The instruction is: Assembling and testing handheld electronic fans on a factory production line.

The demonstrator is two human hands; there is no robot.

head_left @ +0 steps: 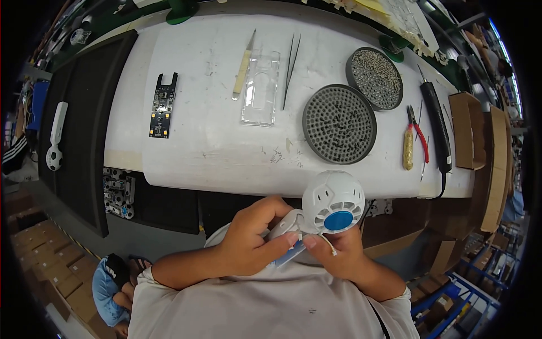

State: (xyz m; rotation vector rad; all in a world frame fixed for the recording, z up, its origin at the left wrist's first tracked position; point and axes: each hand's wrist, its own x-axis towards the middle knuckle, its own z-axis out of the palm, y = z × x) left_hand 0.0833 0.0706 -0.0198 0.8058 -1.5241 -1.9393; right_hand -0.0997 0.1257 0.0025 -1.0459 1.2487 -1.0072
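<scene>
In front of my body, both hands hold a white plastic device with a ball-shaped, slotted head (333, 195) and a blue round centre. My left hand (251, 234) is closed around its white handle part (287, 223), with the thumb pressing near the joint. My right hand (341, 251) is closed just below the ball, its thumb at a thin wire with a small white connector (333, 252). A bluish clear piece (288, 257) shows beneath the hands; what it belongs to is hidden. Part of the right fingers is hidden behind the ball.
On the white table lie a black circuit board (164, 107), a clear plastic tray (261, 87), tweezers (291, 70), two round dishes of screws (339, 124), pliers (418, 133) and a black electric screwdriver (436, 121). A similar white piece (55, 138) rests on the black tray (84, 124) at left. Cardboard boxes (468, 130) stand right.
</scene>
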